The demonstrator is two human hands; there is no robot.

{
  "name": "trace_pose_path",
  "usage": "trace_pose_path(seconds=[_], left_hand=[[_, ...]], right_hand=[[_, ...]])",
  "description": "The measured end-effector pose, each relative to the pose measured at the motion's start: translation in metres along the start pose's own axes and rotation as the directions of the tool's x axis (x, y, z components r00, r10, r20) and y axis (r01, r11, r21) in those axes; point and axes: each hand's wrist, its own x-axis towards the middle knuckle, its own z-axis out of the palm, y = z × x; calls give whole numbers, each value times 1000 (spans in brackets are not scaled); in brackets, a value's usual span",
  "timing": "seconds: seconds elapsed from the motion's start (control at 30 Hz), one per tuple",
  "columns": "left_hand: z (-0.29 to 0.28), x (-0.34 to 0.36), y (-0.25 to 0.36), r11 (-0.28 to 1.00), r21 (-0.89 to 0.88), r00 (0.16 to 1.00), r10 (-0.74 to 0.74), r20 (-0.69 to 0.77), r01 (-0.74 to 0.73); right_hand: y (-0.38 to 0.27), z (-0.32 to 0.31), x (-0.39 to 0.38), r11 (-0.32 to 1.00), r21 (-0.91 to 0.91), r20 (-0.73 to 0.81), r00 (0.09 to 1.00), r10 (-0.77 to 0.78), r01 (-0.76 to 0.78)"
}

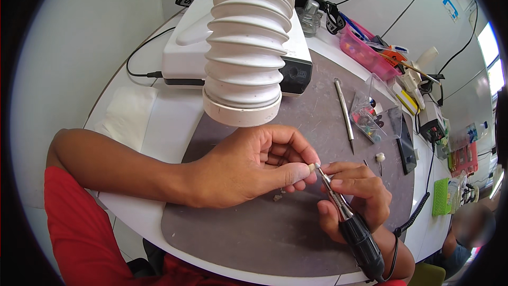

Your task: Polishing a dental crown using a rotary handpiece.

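"Head view, left hand (233,177)?"
"It's bending inward, thumb and forefinger pinching one small pale piece (311,168) over the grey mat (233,238)."
"Right hand (362,190)?"
"Gripping one black-and-silver handpiece (361,243), pen-style, tip aiming at the piece; contact unclear."

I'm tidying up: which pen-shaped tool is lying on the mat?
The slim silver tool, right of the white hose; the black-and-silver handpiece is held in the right hand.

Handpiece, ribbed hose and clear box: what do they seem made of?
The handpiece looks like polished metal at its shiny silvery front, probably plastic at its black rear. The ribbed hose seems dull white plastic, given its even folds. The clear box is likely glossy plastic: transparent, with bright edges.
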Motion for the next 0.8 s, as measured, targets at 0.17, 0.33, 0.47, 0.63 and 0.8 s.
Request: trace_pose_path(seconds=[0.17, 0.33, 0.47, 0.63, 0.8], left_hand=[[0, 0, 0, 1000, -10, 1000, 2, 14, -2], [-1, 0, -1, 1000, -15, 1000, 4, 13, -4], [-1, 0, 0, 1000, -24, 1000, 5, 15, -4], [-1, 0, -1, 1000, -8, 999, 25, 31, -25], [1, 0, -1, 997, -57, 999, 52, -2, -52]], right_hand=[[0, 0, 0, 1000, 0, 17, 1000, -20, 20], [0, 1, -1, 1000, -5, 7, 1000, -8, 8], [-1, 0, 0, 1000, -7, 15, 1000, -13, 13], [0, -1, 0, 1000, -2, 29, 999, -30, 30], [-1, -3, -1, 999, 9, 16, 999, -33, 33]])
